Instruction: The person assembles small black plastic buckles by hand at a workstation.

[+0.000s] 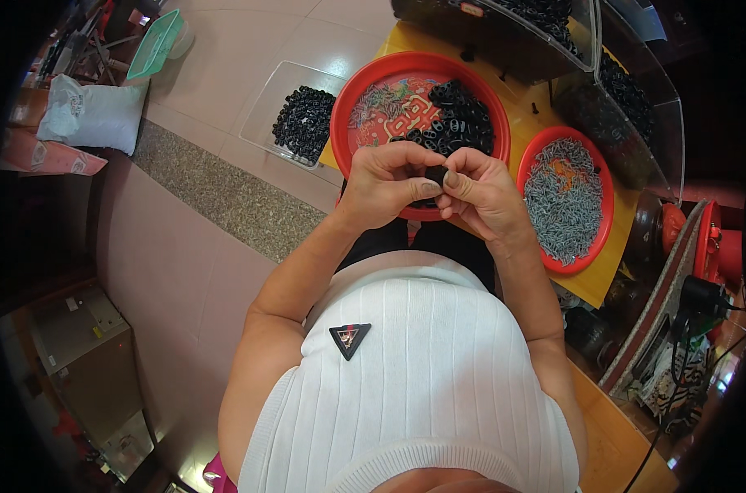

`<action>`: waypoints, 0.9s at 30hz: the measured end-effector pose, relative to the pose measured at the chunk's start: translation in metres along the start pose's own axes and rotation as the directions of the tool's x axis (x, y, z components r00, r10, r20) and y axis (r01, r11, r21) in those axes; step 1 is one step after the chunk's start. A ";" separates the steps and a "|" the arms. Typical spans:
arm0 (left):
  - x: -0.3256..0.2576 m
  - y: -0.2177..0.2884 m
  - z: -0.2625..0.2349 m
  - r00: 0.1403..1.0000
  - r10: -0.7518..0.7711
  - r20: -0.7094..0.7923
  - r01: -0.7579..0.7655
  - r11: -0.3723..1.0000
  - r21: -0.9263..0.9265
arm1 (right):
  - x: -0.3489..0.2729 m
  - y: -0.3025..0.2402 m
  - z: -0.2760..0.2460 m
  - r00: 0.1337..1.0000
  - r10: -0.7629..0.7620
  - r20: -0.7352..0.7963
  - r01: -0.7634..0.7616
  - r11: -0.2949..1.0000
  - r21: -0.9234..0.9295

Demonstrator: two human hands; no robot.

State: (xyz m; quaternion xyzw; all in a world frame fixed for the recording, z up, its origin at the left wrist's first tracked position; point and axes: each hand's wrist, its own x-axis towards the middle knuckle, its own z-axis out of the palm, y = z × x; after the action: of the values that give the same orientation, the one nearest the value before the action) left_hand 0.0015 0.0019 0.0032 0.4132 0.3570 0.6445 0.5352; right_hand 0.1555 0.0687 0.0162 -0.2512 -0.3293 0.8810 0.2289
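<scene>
My left hand and my right hand meet over the near side of a round red tray. Both are closed, thumbs and fingertips pinching a small black piece. Fingers cover most of it, so its exact shape is hidden. Inside the tray, a pile of black plastic parts with ring-like openings fills the right side, and small loose screws are scattered at the left. To the right stands a smaller red tray heaped with grey screws.
A clear shallow box holding small black pieces is left of the tray. Clear bins of black parts border the yellow tabletop behind and at right. A white sack and green basket stand far left.
</scene>
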 end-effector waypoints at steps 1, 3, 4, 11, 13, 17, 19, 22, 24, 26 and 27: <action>0.000 -0.001 -0.002 1.000 0.020 0.013 -0.020 1.000 0.009 | 0.001 0.000 0.000 1.000 0.001 0.005 -0.001 1.000 0.003; 0.001 -0.002 -0.003 0.999 0.038 0.027 -0.039 0.999 0.017 | 0.002 0.000 0.001 1.000 0.003 0.009 -0.003 1.000 0.008; 0.002 -0.003 -0.002 0.999 0.051 0.013 -0.051 0.999 0.008 | 0.003 -0.001 0.003 1.000 -0.004 0.012 0.004 1.000 0.015; 0.002 -0.005 -0.007 0.994 0.107 0.022 -0.108 0.986 0.125 | 0.011 -0.001 -0.001 1.000 0.007 0.025 -0.007 1.000 0.011; 0.002 -0.004 -0.006 0.994 0.107 0.020 -0.109 0.984 0.141 | 0.012 -0.002 -0.001 0.999 0.009 0.038 -0.010 1.000 0.011; 0.004 -0.003 -0.005 0.997 0.072 0.041 -0.078 0.983 0.164 | 0.014 -0.002 -0.003 0.999 0.018 0.048 -0.017 1.000 -0.012; 0.005 -0.001 -0.001 0.995 0.103 0.016 -0.104 0.980 0.168 | 0.013 -0.003 -0.002 0.998 0.014 0.055 -0.016 1.000 0.024; 0.005 -0.001 0.003 0.996 0.089 -0.015 -0.088 0.993 0.078 | 0.008 -0.005 -0.002 0.997 0.011 0.071 -0.017 0.996 0.089; 0.005 -0.002 0.003 0.999 0.043 -0.011 -0.043 0.999 -0.021 | 0.007 -0.007 -0.002 0.997 0.009 0.076 -0.018 0.993 0.117; 0.004 -0.007 0.001 0.999 0.043 -0.029 -0.045 0.996 -0.080 | 0.005 -0.007 -0.002 0.998 0.020 0.056 -0.025 0.996 0.080; 0.004 -0.009 0.000 0.999 0.043 -0.028 -0.045 0.996 -0.082 | 0.004 -0.008 -0.002 0.998 0.020 0.055 -0.025 0.997 0.079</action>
State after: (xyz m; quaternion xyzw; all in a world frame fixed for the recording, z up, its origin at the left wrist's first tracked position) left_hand 0.0049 0.0077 -0.0039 0.3899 0.3277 0.6759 0.5327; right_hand 0.1552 0.0773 0.0190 -0.2216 -0.2972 0.9023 0.2198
